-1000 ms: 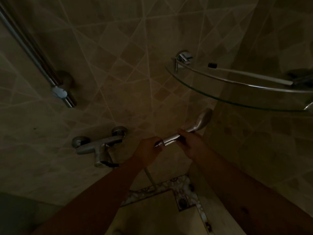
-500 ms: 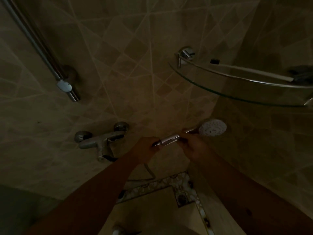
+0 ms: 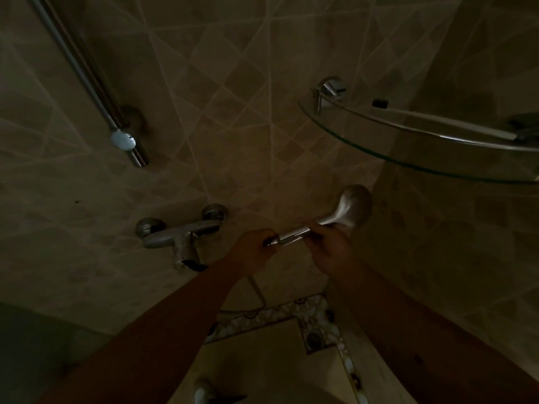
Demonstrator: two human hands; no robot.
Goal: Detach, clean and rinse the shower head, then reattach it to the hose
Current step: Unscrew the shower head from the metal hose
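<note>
A chrome shower head (image 3: 351,208) lies level in front of the tiled wall, its round back turned toward me and its handle (image 3: 293,235) running left. My right hand (image 3: 329,247) grips the handle just below the head. My left hand (image 3: 253,249) is closed around the handle's end, where the hose joins. The pale hose (image 3: 256,287) hangs down from under my left hand toward the floor. The joint itself is hidden by my fingers.
A chrome mixer tap (image 3: 180,233) is mounted on the wall to the left. Above it slants a chrome riser rail (image 3: 87,71) with a holder. A curved glass corner shelf (image 3: 423,141) sticks out at upper right. A floor drain (image 3: 314,338) lies below. The room is dim.
The shower head has turned about its handle: half a second ago its white spray face showed, now its chrome back faces me. Both hands stay on the handle.
</note>
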